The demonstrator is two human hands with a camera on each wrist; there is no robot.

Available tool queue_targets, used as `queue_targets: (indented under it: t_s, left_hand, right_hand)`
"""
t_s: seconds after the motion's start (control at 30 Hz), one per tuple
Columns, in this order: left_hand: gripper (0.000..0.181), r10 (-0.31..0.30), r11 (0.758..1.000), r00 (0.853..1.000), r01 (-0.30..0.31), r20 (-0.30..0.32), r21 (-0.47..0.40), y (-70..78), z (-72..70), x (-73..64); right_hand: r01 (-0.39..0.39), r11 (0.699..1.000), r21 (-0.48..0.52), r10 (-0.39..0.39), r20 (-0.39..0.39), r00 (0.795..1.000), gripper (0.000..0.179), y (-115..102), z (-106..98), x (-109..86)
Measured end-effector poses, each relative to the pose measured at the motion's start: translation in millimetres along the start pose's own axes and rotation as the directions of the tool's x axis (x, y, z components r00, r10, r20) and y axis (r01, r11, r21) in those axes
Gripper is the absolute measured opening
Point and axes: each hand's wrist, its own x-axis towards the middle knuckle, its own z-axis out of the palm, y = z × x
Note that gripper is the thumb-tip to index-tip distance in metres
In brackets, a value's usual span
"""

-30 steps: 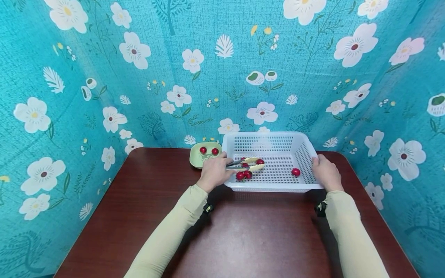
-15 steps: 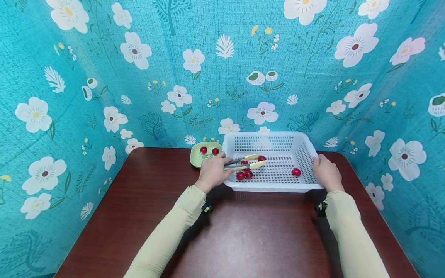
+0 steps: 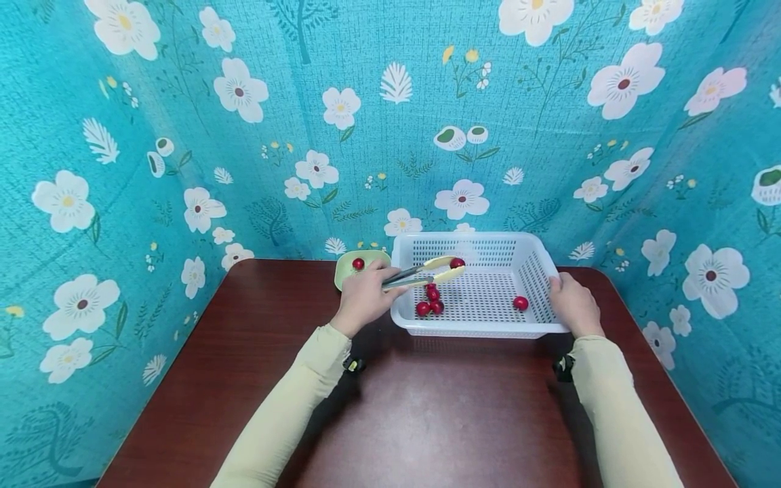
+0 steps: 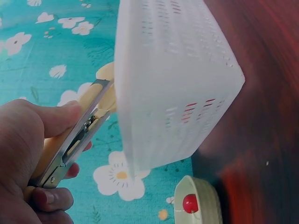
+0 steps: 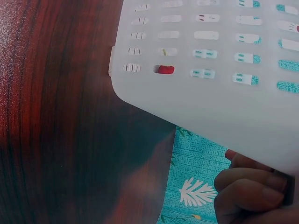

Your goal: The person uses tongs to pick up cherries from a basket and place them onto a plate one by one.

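Observation:
My left hand holds kitchen tongs with cream tips and metal arms, thumb on one arm and fingers curled round the other. Between the tips sits a small round red fruit, raised over the left half of a white perforated plastic basket. Several more red fruits lie on the basket floor at left, and a single one at right. My right hand grips the basket's right rim; in the right wrist view its fingers curl beneath that rim.
A small green dish stands close to the basket's left side, partly hidden by my left hand, with a red fruit showing in it. The dark brown table ends at a blue flowered cloth behind.
My left hand has moved up and left with the tongs, lifting the red fruit off the basket floor. The hand now covers one fruit in the green dish. My right hand stays put.

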Motion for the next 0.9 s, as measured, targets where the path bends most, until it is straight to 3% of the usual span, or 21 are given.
queue_targets:
  t_s: [0.23, 0.63, 0.9]
  left_hand:
    - [0.042, -0.027, 0.999, 0.998, 0.026, -0.05, -0.04, -12.2, -9.7, -2.8]
    - [0.04, -0.054, 0.998, 0.995, 0.051, -0.082, -0.043, -30.2, -23.9, -11.5]
    - [0.046, -0.106, 0.992, 0.989, 0.098, -0.103, -0.082, -46.5, -32.3, -19.2]
  right_hand:
    - [0.005, 1.0, -0.001, -0.005, 0.0, 1.0, 0.057, 0, 1, 0.0]
    - [0.022, 1.0, 0.001, -0.022, -0.005, 1.0, 0.058, 1, 0, 0.5]
    - [0.024, 1.0, -0.004, -0.024, -0.005, 1.0, 0.057, 2, 0, 1.4]
